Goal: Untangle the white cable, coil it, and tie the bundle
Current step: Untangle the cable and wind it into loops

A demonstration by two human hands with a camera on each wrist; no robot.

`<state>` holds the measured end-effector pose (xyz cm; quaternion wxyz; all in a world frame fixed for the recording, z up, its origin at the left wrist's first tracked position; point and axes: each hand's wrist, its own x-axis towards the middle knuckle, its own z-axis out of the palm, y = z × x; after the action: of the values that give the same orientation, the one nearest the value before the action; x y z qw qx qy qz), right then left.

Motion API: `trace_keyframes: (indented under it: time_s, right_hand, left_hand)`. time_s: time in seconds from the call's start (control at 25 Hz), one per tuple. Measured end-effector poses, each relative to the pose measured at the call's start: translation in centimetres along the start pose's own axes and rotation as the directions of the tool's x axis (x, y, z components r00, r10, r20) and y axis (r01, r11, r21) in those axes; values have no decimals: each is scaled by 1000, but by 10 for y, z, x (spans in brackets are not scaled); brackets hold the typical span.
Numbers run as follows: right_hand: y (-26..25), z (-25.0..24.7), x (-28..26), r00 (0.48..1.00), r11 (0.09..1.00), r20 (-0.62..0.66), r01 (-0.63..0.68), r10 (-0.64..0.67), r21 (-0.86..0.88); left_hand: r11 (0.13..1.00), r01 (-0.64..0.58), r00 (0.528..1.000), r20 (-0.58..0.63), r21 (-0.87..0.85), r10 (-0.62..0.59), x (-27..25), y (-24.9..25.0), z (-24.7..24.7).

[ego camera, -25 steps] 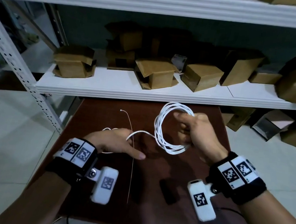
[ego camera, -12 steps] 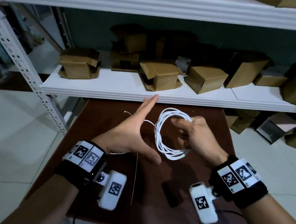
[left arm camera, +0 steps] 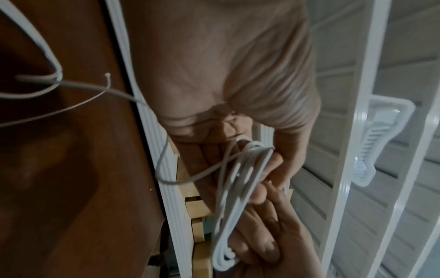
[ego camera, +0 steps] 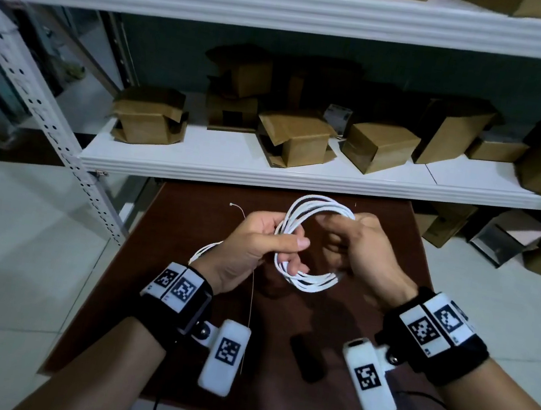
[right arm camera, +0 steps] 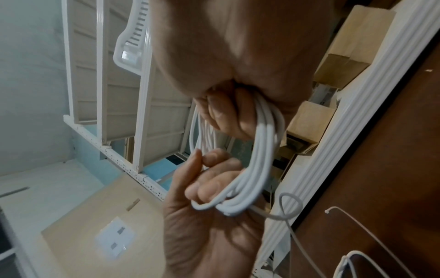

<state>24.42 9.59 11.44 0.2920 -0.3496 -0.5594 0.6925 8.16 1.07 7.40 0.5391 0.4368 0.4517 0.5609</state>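
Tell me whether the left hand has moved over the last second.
Yes. The left hand has lifted off the brown table and swung right to grip the white cable coil.

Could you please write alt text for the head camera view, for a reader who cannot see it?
Two hands hold a coiled white cable above a dark brown table: the left hand grips its left side, the right hand its right. Cardboard boxes sit on white shelves behind.
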Motion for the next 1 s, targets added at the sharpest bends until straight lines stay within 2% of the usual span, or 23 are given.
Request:
trace_keyframes:
  time_s: [0.16,0.24,0.52,0.64,0.84,1.0]
  right_hand:
    - [0,3,-3,999,992,-33,25,-21,122]
    - [1,4,-2,999,986,-45,21,-14,165]
    - [7,2,6,1000,964,-10,-14,17,267]
    - [11,5,8,1000,947,1,-6,6,322]
    - [21,10,7,998,959,45,27,-41,283]
    - [24,7,4,988,983,145,18,-45,184]
  left_hand:
    - [943,-54,998,11,-328,61,3,-4,8]
    - [916,-63,998,-28,-395,57,7,-3,11]
    - [903,-167,981,-156,-397,113,13,6,11]
    - [900,-198,961,-259,-387,100,16,6,16]
    - [942,-229,925,-358,-246,131,16,5,18]
    - [961,-213,924,-356,-178,139,11,3,14]
